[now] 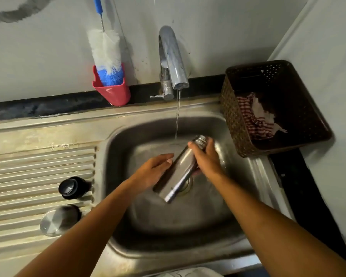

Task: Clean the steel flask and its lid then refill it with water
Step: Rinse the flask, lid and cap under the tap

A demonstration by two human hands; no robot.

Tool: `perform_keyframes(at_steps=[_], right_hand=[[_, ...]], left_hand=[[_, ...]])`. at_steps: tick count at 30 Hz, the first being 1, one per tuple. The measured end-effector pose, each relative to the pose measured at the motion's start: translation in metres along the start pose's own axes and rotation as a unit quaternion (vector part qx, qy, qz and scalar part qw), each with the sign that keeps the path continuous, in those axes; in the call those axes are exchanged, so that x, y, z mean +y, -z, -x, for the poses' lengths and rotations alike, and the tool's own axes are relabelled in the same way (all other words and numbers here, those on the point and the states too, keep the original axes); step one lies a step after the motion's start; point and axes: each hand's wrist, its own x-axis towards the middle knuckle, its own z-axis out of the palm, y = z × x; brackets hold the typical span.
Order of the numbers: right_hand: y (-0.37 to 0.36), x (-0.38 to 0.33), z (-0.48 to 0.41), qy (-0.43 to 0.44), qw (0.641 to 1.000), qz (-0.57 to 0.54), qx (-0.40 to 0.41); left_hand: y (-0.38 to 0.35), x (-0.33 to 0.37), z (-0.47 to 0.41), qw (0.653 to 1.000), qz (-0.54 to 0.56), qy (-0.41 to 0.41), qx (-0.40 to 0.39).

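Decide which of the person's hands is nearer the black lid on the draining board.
Left. The left hand lies against the steel flask over the sink, on the side towards the black lid. The right hand holds the flask's neck, farther right.

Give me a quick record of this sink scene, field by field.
steel flask: uncapped, tilted over the sink
right hand: grips its neck
left hand: on its body, fingers mostly hidden
tap: running, stream falls beside the neck
black lid: on drainboard
steel cap: on drainboard, nearer
bottle brush: in red holder by wall
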Motion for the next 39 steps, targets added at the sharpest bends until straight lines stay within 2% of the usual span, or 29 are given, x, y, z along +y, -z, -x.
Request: perform_keyframes(at_steps=[4, 6, 10, 12, 14, 16, 18, 20, 22, 25, 27, 28, 29, 32, 34, 35, 37, 39], right_hand=[[0.006, -0.004, -0.006, -0.061, 0.995, -0.059, -0.06], [0.004, -0.001, -0.01, -0.119, 0.984, -0.127, -0.027], [0.002, 0.002, -0.018, -0.282, 0.92, -0.272, -0.017], [-0.003, -0.001, -0.019, -0.317, 0.891, -0.324, -0.038], [-0.009, -0.006, -0.016, -0.331, 0.878, -0.337, -0.071], [-0.014, -0.01, -0.013, -0.327, 0.893, -0.295, -0.09], [-0.021, -0.011, -0.01, -0.302, 0.924, -0.217, -0.087], [-0.029, -0.016, -0.004, -0.205, 0.969, -0.123, -0.069], [-0.035, -0.024, 0.003, -0.04, 0.996, -0.068, -0.044], [-0.029, -0.03, 0.011, 0.184, 0.981, 0.061, -0.002], [-0.025, -0.029, 0.011, 0.244, 0.963, 0.112, 0.021], [-0.024, -0.03, 0.009, 0.241, 0.966, 0.09, 0.036], [-0.024, -0.034, 0.008, 0.224, 0.971, 0.062, 0.052], [-0.027, -0.05, 0.007, 0.152, 0.988, -0.018, 0.033], [-0.027, -0.059, 0.009, 0.094, 0.992, -0.076, -0.038], [-0.026, -0.061, 0.009, 0.068, 0.988, -0.112, -0.086], [-0.019, -0.067, 0.011, 0.02, 0.964, -0.187, -0.189], [-0.013, -0.072, 0.014, -0.01, 0.944, -0.214, -0.251]], left_hand=[[0.011, 0.005, 0.006, 0.996, 0.043, 0.06, -0.052], [0.016, 0.01, 0.01, 0.995, 0.072, 0.051, -0.052], [0.028, 0.032, 0.014, 0.976, 0.216, -0.019, 0.001], [0.024, 0.042, 0.01, 0.967, 0.242, -0.071, 0.035], [0.013, 0.054, 0.007, 0.954, 0.245, -0.14, 0.098], [0.002, 0.065, 0.0, 0.938, 0.249, -0.177, 0.163], [-0.006, 0.076, -0.009, 0.925, 0.256, -0.173, 0.221], [-0.013, 0.082, -0.022, 0.92, 0.267, -0.15, 0.246], [-0.018, 0.083, -0.032, 0.911, 0.299, -0.113, 0.26], [-0.014, 0.09, -0.041, 0.858, 0.419, -0.018, 0.296], [-0.014, 0.1, -0.043, 0.818, 0.497, 0.017, 0.287], [-0.018, 0.104, -0.042, 0.812, 0.513, 0.017, 0.276], [-0.025, 0.106, -0.04, 0.82, 0.502, -0.001, 0.275], [-0.04, 0.093, -0.038, 0.887, 0.33, -0.108, 0.304], [-0.033, 0.087, -0.037, 0.903, 0.278, -0.142, 0.294], [-0.026, 0.087, -0.037, 0.906, 0.293, -0.149, 0.267], [-0.012, 0.089, -0.035, 0.907, 0.354, -0.148, 0.175], [-0.001, 0.092, -0.033, 0.92, 0.354, -0.136, 0.099]])
